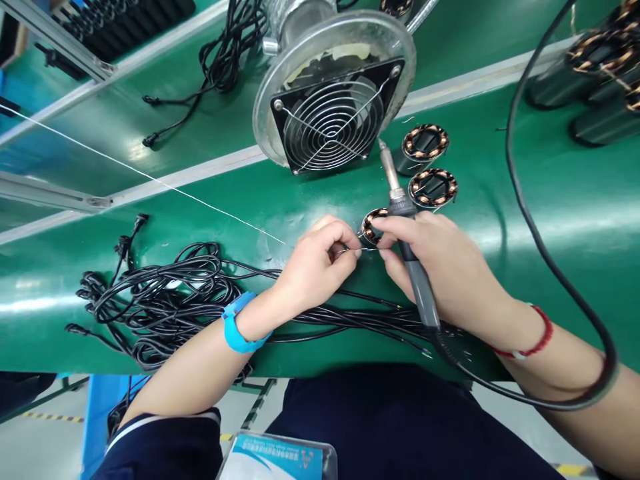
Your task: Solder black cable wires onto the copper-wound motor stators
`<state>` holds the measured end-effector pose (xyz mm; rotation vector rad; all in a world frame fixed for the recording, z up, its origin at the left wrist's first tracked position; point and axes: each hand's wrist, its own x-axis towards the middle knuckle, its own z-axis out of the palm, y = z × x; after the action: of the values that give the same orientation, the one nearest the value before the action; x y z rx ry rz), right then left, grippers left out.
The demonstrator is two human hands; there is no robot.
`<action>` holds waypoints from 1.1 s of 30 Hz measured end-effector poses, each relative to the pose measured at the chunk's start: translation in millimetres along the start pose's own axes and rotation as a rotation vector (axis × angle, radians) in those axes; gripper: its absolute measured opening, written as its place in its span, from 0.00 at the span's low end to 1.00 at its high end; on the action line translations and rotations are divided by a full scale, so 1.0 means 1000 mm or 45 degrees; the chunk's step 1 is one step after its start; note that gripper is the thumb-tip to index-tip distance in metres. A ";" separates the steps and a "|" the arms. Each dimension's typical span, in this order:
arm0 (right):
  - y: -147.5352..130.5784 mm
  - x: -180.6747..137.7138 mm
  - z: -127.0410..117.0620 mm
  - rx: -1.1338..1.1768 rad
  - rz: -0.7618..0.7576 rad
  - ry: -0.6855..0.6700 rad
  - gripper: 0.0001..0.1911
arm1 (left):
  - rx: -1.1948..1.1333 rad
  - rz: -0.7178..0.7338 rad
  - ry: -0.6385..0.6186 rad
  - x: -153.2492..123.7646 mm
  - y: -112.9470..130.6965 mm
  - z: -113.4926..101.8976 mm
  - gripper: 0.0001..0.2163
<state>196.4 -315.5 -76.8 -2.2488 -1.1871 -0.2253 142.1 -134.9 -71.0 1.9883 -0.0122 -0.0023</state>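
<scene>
My left hand (pixel 325 260), a blue band at its wrist, pinches a thin wire (pixel 369 249) between thumb and forefinger. A soldering iron (pixel 421 290) rests in my right hand (pixel 440 260), its metal tip pointing up and away toward the fan. The fingertips of that hand are close together at the wire's other end and beside a motor stator (pixel 369 230) with copper windings. My fingers partly cover this stator. Two more wound stators, one nearer (pixel 433 188) and one farther (pixel 424 143), stand upright just beyond my right hand.
A round metal duct hood with a fan grille (pixel 330 130) stands behind my hands. Tangled black power cables (pixel 165 300) lie at left, their ends running under my wrists. The iron's cord (pixel 530 200) loops at right. More stators (pixel 595 80) stand far right. A white strand (pixel 150 175) crosses the left.
</scene>
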 end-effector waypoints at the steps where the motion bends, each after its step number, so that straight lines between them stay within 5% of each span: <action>1: 0.001 -0.001 0.001 -0.007 -0.012 0.029 0.18 | -0.067 -0.068 -0.014 0.000 0.000 -0.001 0.06; 6: 0.007 -0.001 0.010 0.069 0.014 0.061 0.21 | -0.496 -0.600 -0.282 0.006 0.006 -0.011 0.08; 9: 0.009 0.001 0.016 0.055 0.008 0.000 0.20 | -0.566 -0.751 -0.316 0.012 0.011 -0.019 0.05; 14: 0.007 -0.001 0.016 0.038 0.001 0.002 0.19 | -0.590 -0.830 -0.100 0.016 0.017 -0.023 0.07; 33: 0.005 -0.007 0.015 0.032 -0.187 0.080 0.17 | -0.429 -0.773 -0.296 0.010 0.019 -0.017 0.08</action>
<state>194.3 -314.3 -93.8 -2.1193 -1.3148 -0.3344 152.3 -127.5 -47.1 1.5794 0.4149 -0.5888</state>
